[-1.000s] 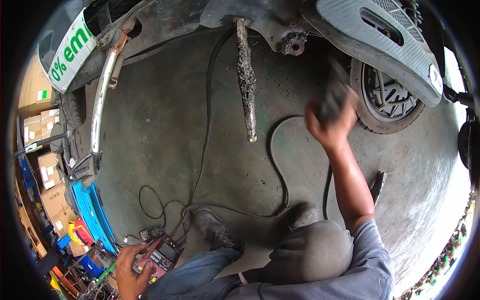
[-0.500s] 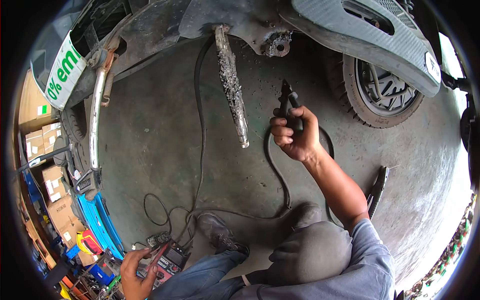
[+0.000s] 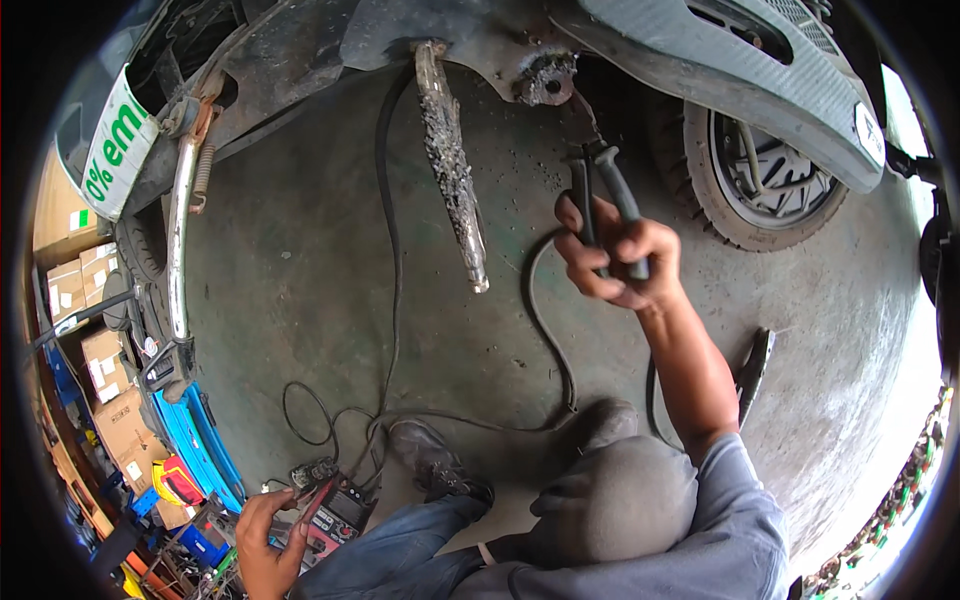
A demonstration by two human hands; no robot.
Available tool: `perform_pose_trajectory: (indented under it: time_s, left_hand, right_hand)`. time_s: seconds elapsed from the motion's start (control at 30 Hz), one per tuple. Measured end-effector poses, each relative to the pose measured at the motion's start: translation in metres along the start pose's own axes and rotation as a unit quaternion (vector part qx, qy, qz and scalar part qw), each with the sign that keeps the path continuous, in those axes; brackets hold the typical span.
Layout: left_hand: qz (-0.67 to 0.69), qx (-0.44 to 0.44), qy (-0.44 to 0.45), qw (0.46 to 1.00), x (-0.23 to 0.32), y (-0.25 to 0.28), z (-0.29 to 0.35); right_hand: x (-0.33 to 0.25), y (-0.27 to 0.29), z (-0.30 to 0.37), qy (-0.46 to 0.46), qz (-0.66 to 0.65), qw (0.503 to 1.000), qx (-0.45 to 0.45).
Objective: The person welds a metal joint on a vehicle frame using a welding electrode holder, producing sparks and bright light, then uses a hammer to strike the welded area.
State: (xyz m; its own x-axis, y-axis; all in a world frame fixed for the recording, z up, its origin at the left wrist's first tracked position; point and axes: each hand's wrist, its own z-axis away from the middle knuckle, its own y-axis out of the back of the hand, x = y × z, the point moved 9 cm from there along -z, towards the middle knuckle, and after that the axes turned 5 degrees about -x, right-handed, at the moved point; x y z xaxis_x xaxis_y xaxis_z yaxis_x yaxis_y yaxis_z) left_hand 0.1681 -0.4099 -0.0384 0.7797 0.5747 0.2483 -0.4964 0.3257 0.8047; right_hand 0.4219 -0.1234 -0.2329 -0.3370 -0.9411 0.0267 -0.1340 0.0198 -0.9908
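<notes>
My right hand (image 3: 630, 255) is wrapped around the two dark handles of an electrode holder (image 3: 628, 205), which points up toward the vehicle frame. From its tip a thin rod (image 3: 590, 112) reaches close to a rough, lumpy bracket (image 3: 548, 80); contact is hard to make out. At the lower left, my left hand (image 3: 268, 540) has thumb and fingers around the edge of a small red and black box with cables, apparently a welding machine (image 3: 340, 512). A metal bar (image 3: 450, 160) crusted with grey lumps hangs from the frame between the hands.
Black cable (image 3: 392, 250) runs across the floor and loops near my shoes (image 3: 435, 460). A wheel (image 3: 765, 180) under a grey plastic cover stands at right. A long dark tool or part (image 3: 757, 375) lies beside my forearm. Cardboard boxes (image 3: 100, 360) line the left.
My right hand has shifted slightly right and the electrode holder has turned, its handles now more spread to view. The thin rod now shows near the bracket. My left hand stays at the box.
</notes>
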Motion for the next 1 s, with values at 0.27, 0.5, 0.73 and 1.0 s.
perform_pose_trajectory:
  time_s: [0.27,0.5,0.73,1.0]
  left_hand:
    - [0.001,0.004,0.003,1.0,-0.005,0.003,0.005]
    - [-0.002,0.0,-0.015,1.0,0.01,0.004,-0.002]
    - [-0.016,0.014,-0.016,1.0,0.014,0.009,-0.004]
    - [-0.024,0.009,-0.021,0.999,0.015,0.012,0.003]
  right_hand:
    - [-0.002,-0.025,-0.009,-0.07,0.009,0.997,-0.017]
    - [-0.015,0.055,0.0,0.135,-0.131,0.946,0.264]
    - [0.003,0.089,0.016,0.09,-0.139,0.957,0.238]
    - [-0.003,0.06,0.017,0.11,-0.055,0.967,0.222]
